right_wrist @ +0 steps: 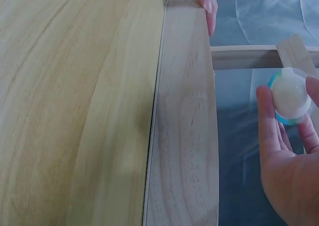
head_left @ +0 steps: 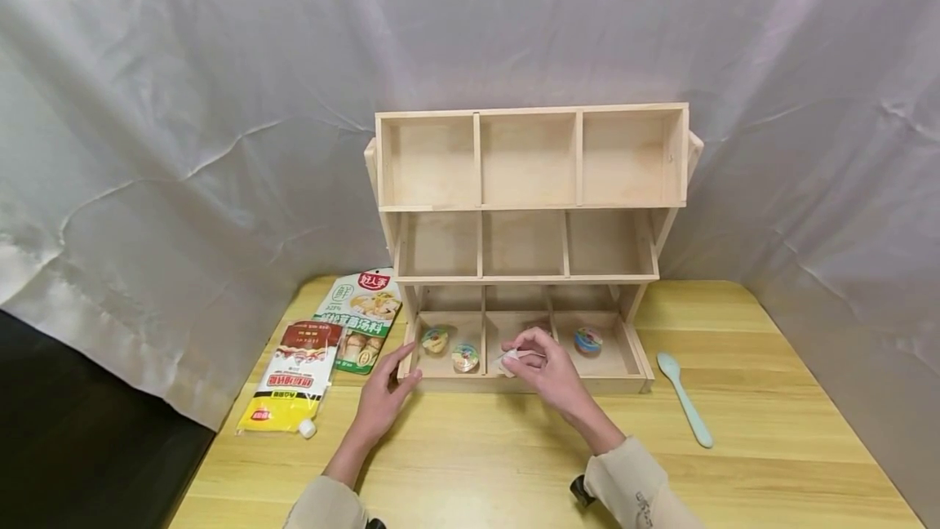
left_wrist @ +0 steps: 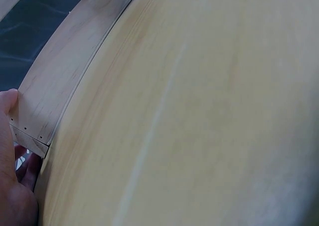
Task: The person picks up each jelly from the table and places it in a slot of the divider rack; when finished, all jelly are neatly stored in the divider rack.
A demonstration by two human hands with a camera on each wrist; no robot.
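My right hand (head_left: pixel 547 370) pinches a small jelly cup (right_wrist: pixel 290 97) over the front of the bottom row's middle compartment. Its rounded, milky body and blue-green rim show in the right wrist view. The left hand (head_left: pixel 383 398) grips the front left corner of the wooden shelf (head_left: pixel 532 277), thumb on the front board and fingers along the side. In the bottom left compartment lie a yellow jelly cup (head_left: pixel 435 340) and a pale one (head_left: pixel 465 357). A blue jelly cup (head_left: pixel 587 340) sits in the bottom right compartment. Another, reddish cup (head_left: pixel 539 326) is partly hidden behind my right hand.
Left of the shelf, a white, red and yellow pouch (head_left: pixel 294 378) with a white cap overlaps a green and white food packet (head_left: pixel 360 317). A pale blue-green spoon (head_left: pixel 686 402) lies to the right on the wooden table (head_left: pixel 470 464). Grey cloth (head_left: pixel 514 39) hangs behind.
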